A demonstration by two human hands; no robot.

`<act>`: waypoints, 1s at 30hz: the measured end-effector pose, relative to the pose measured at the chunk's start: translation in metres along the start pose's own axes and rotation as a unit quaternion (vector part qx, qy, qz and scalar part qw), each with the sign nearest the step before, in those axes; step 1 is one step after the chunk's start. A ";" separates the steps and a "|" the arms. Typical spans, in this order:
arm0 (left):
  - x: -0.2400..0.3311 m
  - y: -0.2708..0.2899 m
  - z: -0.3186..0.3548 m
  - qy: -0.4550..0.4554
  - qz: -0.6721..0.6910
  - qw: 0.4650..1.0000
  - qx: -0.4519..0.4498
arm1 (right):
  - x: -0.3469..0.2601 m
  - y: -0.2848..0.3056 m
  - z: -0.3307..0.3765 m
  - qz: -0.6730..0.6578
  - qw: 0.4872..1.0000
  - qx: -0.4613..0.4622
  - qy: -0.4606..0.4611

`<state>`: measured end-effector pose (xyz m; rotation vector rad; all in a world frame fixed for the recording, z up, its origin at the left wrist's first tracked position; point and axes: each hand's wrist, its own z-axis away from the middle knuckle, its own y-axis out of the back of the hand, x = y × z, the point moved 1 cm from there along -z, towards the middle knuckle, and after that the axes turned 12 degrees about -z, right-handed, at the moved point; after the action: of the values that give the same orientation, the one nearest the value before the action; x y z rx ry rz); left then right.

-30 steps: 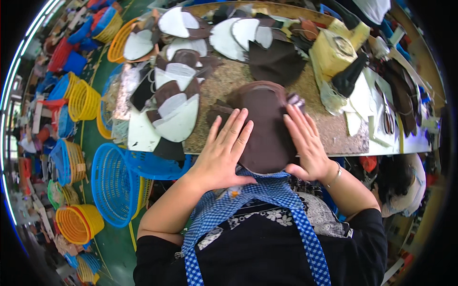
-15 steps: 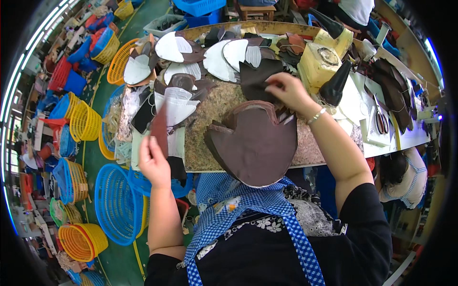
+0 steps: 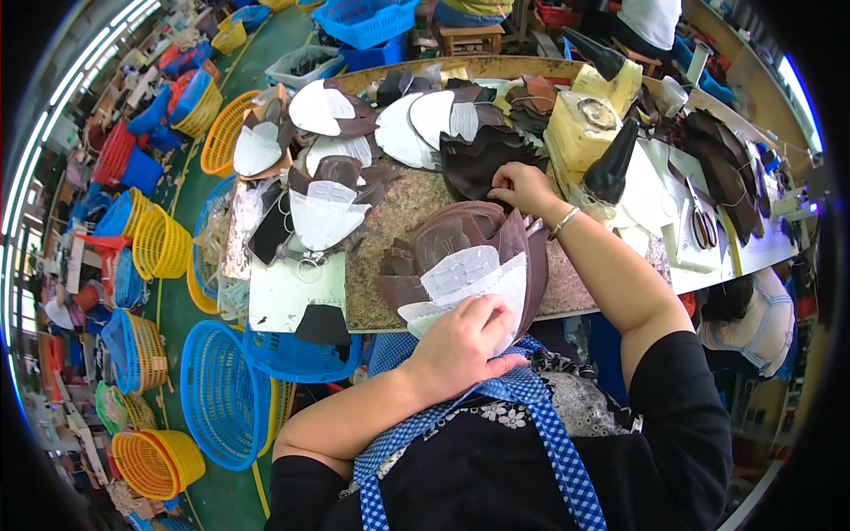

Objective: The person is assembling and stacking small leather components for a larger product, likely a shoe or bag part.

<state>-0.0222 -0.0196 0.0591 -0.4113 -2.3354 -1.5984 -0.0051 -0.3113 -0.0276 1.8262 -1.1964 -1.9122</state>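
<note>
The left hand [image 3: 465, 347] has swung in onto the white-lined piece [image 3: 462, 273], can't tell its grip; right hand [image 3: 524, 189] pinches dark sheets [image 3: 469, 157]!

L hand [image 3: 460, 345] hides pt of white pc [image 3: 460, 270]. Black shirt [image 3: 522, 473] cut off at btm, white-top worker [image 3: 651, 22] at top edge. Far-L bits [image 3: 58, 314] too sm to tell.

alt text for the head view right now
A person's left hand rests on a stack of brown and white cut pieces, while the right hand is at the near edge of a dark pile. Scissors lie farther right on the worktable; blue and yellow baskets stand at left.
</note>
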 end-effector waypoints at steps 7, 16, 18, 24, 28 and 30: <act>-0.004 0.032 0.001 0.012 0.031 0.997 0.063 | -0.051 0.048 0.009 -0.253 0.926 0.278 -0.025; -0.024 0.060 -0.033 0.134 0.097 0.925 0.341 | -0.198 0.033 0.098 -0.475 0.873 0.052 0.098; -0.026 0.066 -0.022 0.164 0.181 0.932 0.268 | -0.194 0.061 0.099 -0.233 0.924 0.138 0.269; -0.025 0.089 -0.009 0.132 0.349 0.928 0.005 | -0.208 0.071 0.079 -0.303 0.921 -0.150 0.193; -0.028 0.081 -0.007 0.169 0.206 0.915 0.304 | -0.209 0.071 0.073 -0.207 0.958 0.030 0.195; -0.019 0.086 0.000 0.102 0.066 0.897 0.425 | -0.211 0.069 0.073 -0.166 0.946 0.071 0.270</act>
<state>0.0288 0.0084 0.1251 -0.1706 -2.4794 -0.4190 -0.0555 -0.1858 0.1630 2.5375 -0.8954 -1.3260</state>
